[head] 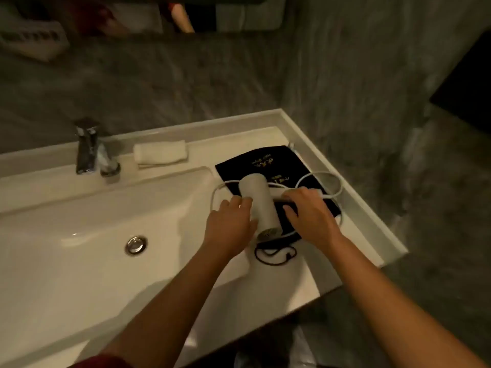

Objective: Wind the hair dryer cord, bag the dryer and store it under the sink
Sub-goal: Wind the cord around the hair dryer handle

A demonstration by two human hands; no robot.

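Observation:
A white hair dryer (pixel 261 203) lies on a black drawstring bag (pixel 261 162) with gold lettering, on the counter right of the basin. Its white cord (pixel 330 179) loops loosely around it, to the left and to the right. My left hand (pixel 231 221) rests against the left side of the dryer's barrel. My right hand (pixel 309 211) is closed over the dryer's handle, which it hides. The bag's black drawstring (pixel 276 254) curls on the counter in front of the dryer.
The white basin (pixel 93 243) with its metal drain (pixel 136 244) fills the left. A chrome tap (pixel 91 150) and a rolled white towel (pixel 160 154) stand behind it. The counter's raised edge (pixel 372 203) runs along the right, against a grey marbled wall.

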